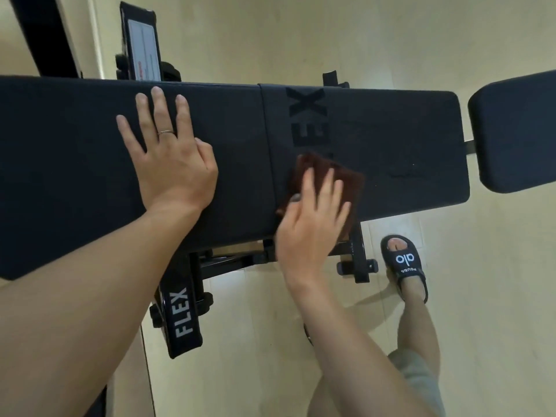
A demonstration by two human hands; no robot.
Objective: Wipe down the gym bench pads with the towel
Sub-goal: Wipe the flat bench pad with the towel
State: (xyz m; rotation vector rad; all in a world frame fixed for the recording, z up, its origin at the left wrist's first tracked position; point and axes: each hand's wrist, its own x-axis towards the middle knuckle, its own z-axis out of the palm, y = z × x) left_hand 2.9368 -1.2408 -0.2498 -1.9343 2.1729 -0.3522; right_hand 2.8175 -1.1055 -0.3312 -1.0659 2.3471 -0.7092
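Both forearms were bare, without sleeves; the left grip [173,159] wore a thin ring [166,132]; grey-green shorts [421,377]; a black slide sandal [404,266] bore white lettering.

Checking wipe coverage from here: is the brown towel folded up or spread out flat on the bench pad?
Folded: the towel shows as a small compact rectangle under the right hand, barely wider than the hand, on the bench pad.

The long bench pad [90,176] runs left to right, with a separate pad [517,130] just beyond its right end. The left hand [171,158] lies flat on the long pad; to its right, the right hand [310,218] rests on the towel [349,176] (near the pad's front edge). A sandalled foot [404,266] stands on the floor [270,341] before the bench.
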